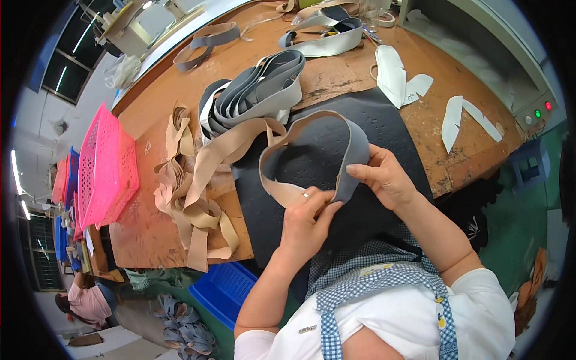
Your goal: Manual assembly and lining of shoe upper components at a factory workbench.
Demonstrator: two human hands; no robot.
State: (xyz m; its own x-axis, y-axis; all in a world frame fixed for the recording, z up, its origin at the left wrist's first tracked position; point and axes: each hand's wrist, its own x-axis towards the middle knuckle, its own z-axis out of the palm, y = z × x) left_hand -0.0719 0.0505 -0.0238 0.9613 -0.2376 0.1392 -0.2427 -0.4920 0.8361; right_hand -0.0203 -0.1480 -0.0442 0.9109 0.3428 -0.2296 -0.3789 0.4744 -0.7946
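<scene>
A wide leather-like strip, grey-blue on one face and tan on the other, curves into an upright loop in front of me. My left hand pinches its near end, fingers closed. My right hand grips the same strip a little farther right, thumb on the grey face. Beneath both hands lies a black sheet with small holes or marks. Just left of the loop, tan strips are heaped in twisted folds and reach up to it; whether they join is unclear. Behind them sits a bundle of folded grey strips.
White cut pattern pieces lie to the right, below a grey cabinet with lit buttons. More grey strips rest at the back. A pink basket stands at the left edge, a blue basket below. Another person is lower left.
</scene>
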